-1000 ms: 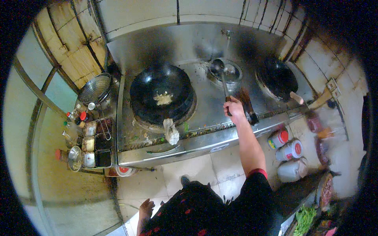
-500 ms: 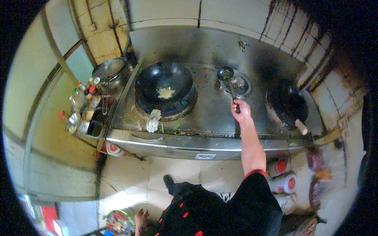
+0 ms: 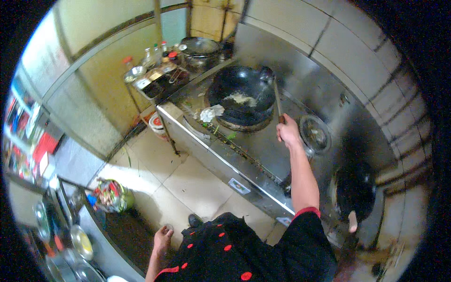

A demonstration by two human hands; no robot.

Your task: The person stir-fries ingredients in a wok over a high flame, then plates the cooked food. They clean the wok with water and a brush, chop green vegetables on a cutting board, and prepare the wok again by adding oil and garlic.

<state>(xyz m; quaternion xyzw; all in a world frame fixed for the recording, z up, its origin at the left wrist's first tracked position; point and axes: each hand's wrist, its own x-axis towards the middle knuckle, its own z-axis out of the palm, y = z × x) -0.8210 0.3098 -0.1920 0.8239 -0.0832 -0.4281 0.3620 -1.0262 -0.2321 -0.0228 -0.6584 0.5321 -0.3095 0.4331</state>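
My right hand (image 3: 288,130) is closed around the handle of a long ladle (image 3: 278,99). The ladle's dark bowl is over the far right rim of a large black wok (image 3: 221,96); I cannot tell whether it touches. Pale, chopped-looking food (image 3: 242,99) lies in the bottom of the wok. The wok sits on a burner ring at the left of the steel stove (image 3: 253,145). Down by my body, away from the stove, my left hand (image 3: 162,237) hangs with fingers loosely curled and apart, with nothing visible in it.
A crumpled white cloth (image 3: 212,113) lies by the wok's near side. Right of it are a round metal basin (image 3: 314,135) and a second wok (image 3: 354,192) with a wooden handle. Seasoning trays (image 3: 159,77) and bottles stand at left. A green bin (image 3: 112,195) is on the floor.
My right hand has carried the ladle from over the round basin leftward to the large wok's rim. The view has turned left, bringing the bin and a side counter further in.
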